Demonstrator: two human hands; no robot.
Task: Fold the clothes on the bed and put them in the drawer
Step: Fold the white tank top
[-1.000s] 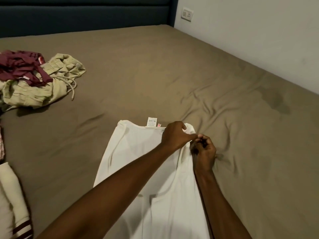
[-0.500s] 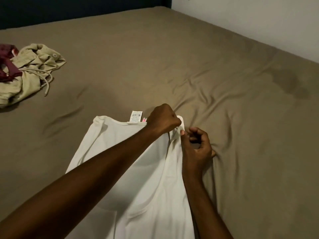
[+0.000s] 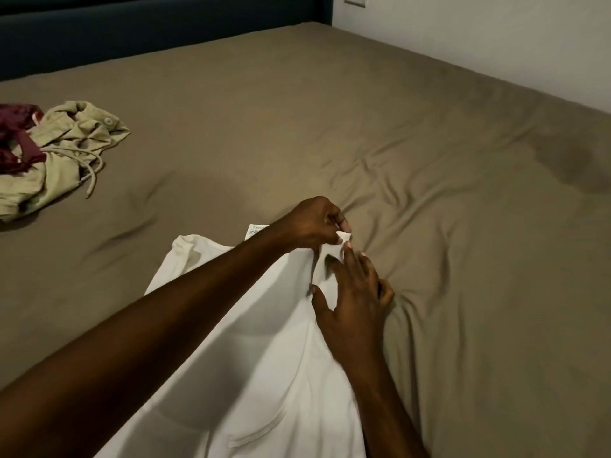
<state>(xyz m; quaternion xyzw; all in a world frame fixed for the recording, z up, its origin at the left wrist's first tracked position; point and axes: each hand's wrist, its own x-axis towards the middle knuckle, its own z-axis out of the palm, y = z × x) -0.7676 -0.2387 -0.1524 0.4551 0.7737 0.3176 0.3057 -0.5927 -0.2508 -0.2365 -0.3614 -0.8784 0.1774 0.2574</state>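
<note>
A person looks down at a wide bed covered with a wrinkled taupe-brown fitted sheet (image 3: 380,133). Both bare arms reach forward from the near edge of the view.

A thin white sleeveless cotton top (image 3: 264,358) lies spread flat on the sheet, near and centre, its shoulder straps pointing to the far side. A small white care label (image 3: 255,230) sticks up at the far neckline.

The left hand (image 3: 314,223) reaches across the garment and pinches the far right shoulder strap between thumb and fingertips, lifting that corner slightly off the sheet. The right hand (image 3: 355,299) lies just near of it with fingers spread and fairly straight, resting on the right edge of the top and holding nothing.

The step in hand appears to be squaring up the garment before the first fold; no fold shows yet. The next move likely calls for setting the strap flat in line with the other strap, smoothing the cloth, then bringing one side over the middle. The thin fabric looks likely to bunch if pulled unevenly.

Far to the left, well apart from the white top, lies a crumpled pale olive-green drawstring garment (image 3: 59,160). A crumpled dark maroon garment (image 3: 16,140) rests partly on top of it, at the left edge of the view. Both are unfolded, so much of the task seems to remain.

No drawer or other container is in view. A dark blue upholstered headboard (image 3: 148,28) and an off-white wall (image 3: 496,44) bound the far side.
</note>
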